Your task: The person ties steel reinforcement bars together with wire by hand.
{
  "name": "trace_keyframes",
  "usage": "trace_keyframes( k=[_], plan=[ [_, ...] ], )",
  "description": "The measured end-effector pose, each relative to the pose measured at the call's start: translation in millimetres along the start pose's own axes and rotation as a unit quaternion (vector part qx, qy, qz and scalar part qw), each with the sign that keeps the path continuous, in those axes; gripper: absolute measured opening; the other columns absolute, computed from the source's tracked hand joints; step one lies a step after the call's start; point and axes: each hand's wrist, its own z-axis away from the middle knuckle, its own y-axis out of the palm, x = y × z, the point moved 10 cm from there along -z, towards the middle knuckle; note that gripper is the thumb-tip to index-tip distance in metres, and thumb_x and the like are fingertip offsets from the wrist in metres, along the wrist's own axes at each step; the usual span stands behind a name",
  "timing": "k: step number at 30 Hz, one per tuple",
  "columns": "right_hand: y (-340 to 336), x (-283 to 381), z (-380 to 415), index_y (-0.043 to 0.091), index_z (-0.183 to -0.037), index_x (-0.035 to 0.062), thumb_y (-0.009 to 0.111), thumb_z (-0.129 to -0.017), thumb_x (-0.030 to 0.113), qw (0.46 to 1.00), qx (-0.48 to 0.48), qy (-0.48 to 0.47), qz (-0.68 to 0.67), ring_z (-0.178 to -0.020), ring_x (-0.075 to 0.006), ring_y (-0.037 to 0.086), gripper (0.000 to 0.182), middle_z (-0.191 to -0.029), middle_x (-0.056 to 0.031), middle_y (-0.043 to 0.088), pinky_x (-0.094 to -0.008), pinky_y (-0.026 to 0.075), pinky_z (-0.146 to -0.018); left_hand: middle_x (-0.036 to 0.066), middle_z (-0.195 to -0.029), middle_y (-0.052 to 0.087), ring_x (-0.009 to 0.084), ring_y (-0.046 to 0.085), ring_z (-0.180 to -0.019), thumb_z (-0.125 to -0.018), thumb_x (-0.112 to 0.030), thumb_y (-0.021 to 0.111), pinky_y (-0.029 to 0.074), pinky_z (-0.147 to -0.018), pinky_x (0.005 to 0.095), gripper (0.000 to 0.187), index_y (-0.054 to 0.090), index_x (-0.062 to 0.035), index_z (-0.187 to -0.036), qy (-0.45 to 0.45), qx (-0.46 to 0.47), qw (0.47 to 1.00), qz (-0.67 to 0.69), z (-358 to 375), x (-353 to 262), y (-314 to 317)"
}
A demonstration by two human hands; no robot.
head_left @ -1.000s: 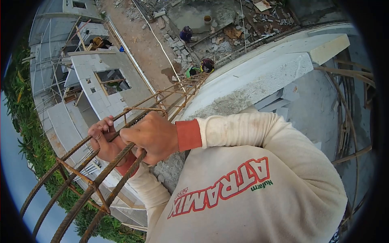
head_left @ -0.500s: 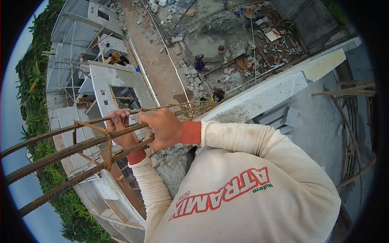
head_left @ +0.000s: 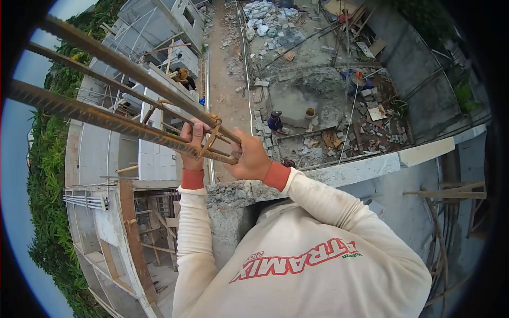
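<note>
Rusty ribbed bars tied together as a rebar cage (head_left: 114,123) run from the upper left down to my hands. My left hand (head_left: 194,144) is wrapped round the cage from below, near a square stirrup (head_left: 211,135). On the right, my right hand (head_left: 250,158) closes round the near end of the bars, just past that stirrup. Its fingertips are partly hidden behind the steel. Below both hands lies the rough top of a concrete wall (head_left: 228,197).
Far below, a person in dark clothes (head_left: 275,123) is beside wet concrete (head_left: 297,100) and a bucket (head_left: 310,112). Another person (head_left: 184,78) is at the upper left. A pale wall top (head_left: 366,168) stretches right. Wooden poles (head_left: 445,194) lie at the far right.
The cage has swung from sloping up to the right to sloping down to the right, its left end now higher. Both hands moved right with it, and the camera view shifted.
</note>
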Motion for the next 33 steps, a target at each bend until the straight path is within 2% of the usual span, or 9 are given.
trace_keyframes(
  k=[4,6,10,12,14,16,18,25,33],
  plan=[
    [-2,-11,0,0.05,-0.092,0.0054,0.077,-0.069,0.008,0.999,-0.006,0.014,-0.034,-0.059,-0.0155,0.046,0.037,-0.07,-0.0046,0.046,-0.0334,0.04,-0.054,0.002,-0.096,0.068,0.011,0.063,-0.09,-0.108,-0.024,0.059,0.05,-0.083,0.0271,0.021,0.063,-0.004,-0.108,-0.003,0.001,1.0,0.026,0,-18,23],
    [-5,-29,2,0.048,-0.094,0.0058,0.075,-0.069,0.002,0.999,0.005,0.036,-0.024,-0.063,-0.0089,0.042,0.037,-0.075,-0.0004,0.044,-0.027,0.035,-0.054,0.001,-0.094,0.068,0.0104,0.063,-0.09,-0.108,-0.023,0.06,0.051,-0.083,0.0283,0.021,0.063,-0.0027,-0.109,-0.047,-0.01,0.999,-0.001,0,-19,28],
    [-14,-9,-2,0.034,-0.09,0.0102,0.065,-0.072,-0.009,0.996,0.018,-0.007,-0.086,-0.066,-0.0054,0.031,0.04,-0.076,0.004,0.035,-0.0204,0.03,-0.058,0.001,-0.094,0.068,0.0108,0.061,-0.09,-0.108,-0.025,0.059,0.051,-0.081,0.0325,0.023,0.063,-0.0029,-0.113,-0.015,-0.006,1.0,-0.016,2,-31,41],
    [-17,-5,2,0.03,-0.088,0.0129,0.061,-0.071,-0.013,0.994,0.012,0.001,-0.107,-0.067,-0.0055,0.028,0.043,-0.076,0.0042,0.032,-0.0206,0.028,-0.06,0.005,-0.093,0.068,0.0158,0.062,-0.085,-0.106,-0.024,0.06,0.05,-0.078,0.0344,0.022,0.062,-0.0031,-0.113,0.007,-0.017,0.997,-0.073,3,-27,45],
    [-17,1,2,0.031,-0.09,0.014,0.057,-0.071,-0.013,0.991,0.021,-0.006,-0.129,-0.066,-0.0062,0.029,0.043,-0.075,0.0034,0.032,-0.0215,0.028,-0.06,0.013,-0.093,0.067,0.0256,0.065,-0.084,-0.102,-0.017,0.063,0.05,-0.077,0.039,0.017,0.06,-0.0029,-0.111,-0.023,0.003,0.998,-0.06,7,-39,48],
    [-25,-3,7,0.03,-0.091,0.0144,0.057,-0.072,-0.011,0.994,0.007,0.021,-0.108,-0.064,-0.0074,0.028,0.042,-0.074,0.003,0.031,-0.0228,0.029,-0.059,0.017,-0.091,0.064,0.0341,0.066,-0.085,-0.096,-0.009,0.065,0.049,-0.076,0.0442,0.015,0.058,-0.0027,-0.108,0.052,-0.04,0.998,-0.021,8,-40,53],
    [-24,-2,12,0.03,-0.091,0.0146,0.057,-0.072,-0.01,0.996,-0.014,0.028,-0.084,-0.064,-0.0082,0.028,0.041,-0.074,0.0026,0.031,-0.024,0.03,-0.058,0.015,-0.091,0.065,0.0361,0.066,-0.09,-0.089,-0.001,0.063,0.049,-0.077,0.0472,0.017,0.056,-0.003,-0.104,0.022,-0.063,0.998,-0.022,9,-33,56],
    [-14,-13,24,0.031,-0.094,0.0141,0.056,-0.069,-0.001,0.995,-0.053,0.078,-0.016,-0.069,-0.0094,0.029,0.039,-0.077,0.0023,0.031,-0.0213,0.032,-0.066,0.013,-0.089,0.061,0.0337,0.062,-0.09,-0.083,0.0,0.06,0.049,-0.08,0.0458,0.014,0.058,-0.0032,-0.097,-0.025,-0.077,0.996,-0.023,20,-27,36],
    [-7,-17,22,0.032,-0.095,0.0123,0.055,-0.07,0.002,0.995,-0.051,0.083,0.0,-0.073,-0.0108,0.031,0.036,-0.078,0.0014,0.032,-0.0229,0.035,-0.075,0.013,-0.091,0.063,0.0326,0.065,-0.091,-0.083,0.0,0.062,0.051,-0.084,0.0442,0.018,0.061,-0.0011,-0.101,-0.033,-0.102,0.993,-0.051,19,-24,30]
  ],
)
